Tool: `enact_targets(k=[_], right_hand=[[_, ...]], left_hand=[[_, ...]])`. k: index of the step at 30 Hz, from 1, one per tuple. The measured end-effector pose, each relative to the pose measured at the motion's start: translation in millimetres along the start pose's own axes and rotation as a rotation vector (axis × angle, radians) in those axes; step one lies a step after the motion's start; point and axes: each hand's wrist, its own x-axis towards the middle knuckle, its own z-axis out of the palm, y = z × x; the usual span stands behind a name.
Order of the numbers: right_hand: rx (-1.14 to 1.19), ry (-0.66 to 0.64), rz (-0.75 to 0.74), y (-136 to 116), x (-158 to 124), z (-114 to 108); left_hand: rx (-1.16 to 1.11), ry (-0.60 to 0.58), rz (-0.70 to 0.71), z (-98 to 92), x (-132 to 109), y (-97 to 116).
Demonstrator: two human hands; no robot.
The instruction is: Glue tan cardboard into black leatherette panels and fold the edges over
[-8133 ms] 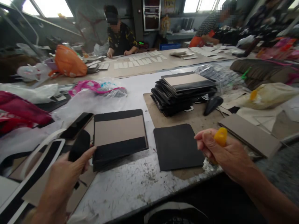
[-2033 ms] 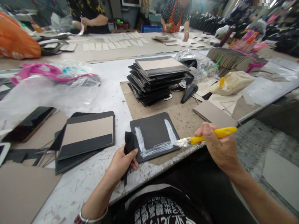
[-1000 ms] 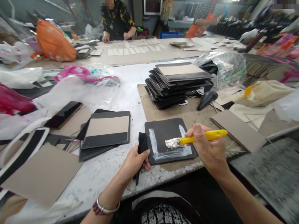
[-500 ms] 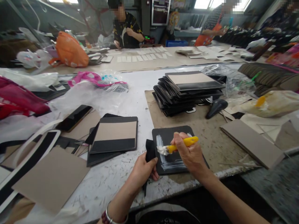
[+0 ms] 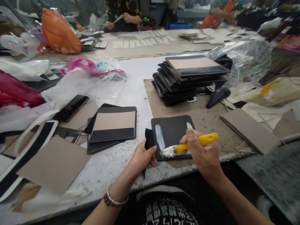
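A black rounded-corner panel (image 5: 173, 131) lies near the table's front edge, with streaks of white glue along its left, right and lower sides. My right hand (image 5: 203, 150) is closed round the yellow handle of a brush (image 5: 197, 142). Thick white glue coats the bristles, which touch the panel's lower left. At the panel's lower left edge my left hand (image 5: 144, 156) is closed, its thumb on top. A loose black strip of material (image 5: 149, 139) stands up beside that hand; whether the fingers grip it as well I cannot tell.
Behind the panel rises a stack of black panels (image 5: 187, 81). Further panels with a beige band (image 5: 113, 125) lie to the left, near a phone (image 5: 71, 107) and a grey-beige board (image 5: 55, 164). A dark hand tool (image 5: 218, 97) and boards (image 5: 250, 129) lie right. Co-workers' hands (image 5: 131, 17) show across the table.
The brush has moved from the panel's left streak down to its lower left corner, its handle swinging rightward. My left hand stays at the panel's edge. The view has tilted down.
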Motion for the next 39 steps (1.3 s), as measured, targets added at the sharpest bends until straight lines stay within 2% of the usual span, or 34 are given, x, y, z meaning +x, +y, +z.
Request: enact_targets(k=[3, 8, 10, 13, 16, 19, 23, 27, 31, 35, 39], right_hand=[[0.018, 0.047, -0.002, 5, 3, -4], [-0.107, 0.253, -0.038, 12, 1, -28], [-0.087, 0.295, -0.058, 11, -3, -32], [-0.002, 0.273, -0.031, 11, -10, -27], [-0.033, 0.256, 0.039, 17, -11, -28], [-0.169, 0.332, 0.025, 23, -9, -45], [-0.273, 0.421, -0.051, 18, -6, -62], [-0.17, 0.396, -0.069, 12, -7, -54], [-0.158, 0.335, -0.026, 20, -5, -49], [-0.307, 0.399, -0.041, 25, -3, -68], [-0.409, 0.427, -0.093, 8, -5, -90]], left_hand=[[0.018, 0.015, 0.004, 0.2, -1, 1], [0.038, 0.026, 0.021, 0.9, 0, -1], [0.057, 0.031, 0.025, 0.9, 0, -1], [0.086, 0.035, 0.028, 1.3, -2, 1], [0.121, 0.04, 0.026, 1.9, -3, 2], [0.141, 0.049, 0.023, 1.9, -3, 0], [0.13, 0.052, 0.033, 1.2, -1, -3], [0.154, 0.054, 0.032, 1.5, -2, -2], [0.164, 0.06, 0.048, 1.2, -2, -3], [0.173, 0.042, 0.054, 0.3, -1, -4], [0.162, 0.05, 0.029, 1.5, -2, 0]])
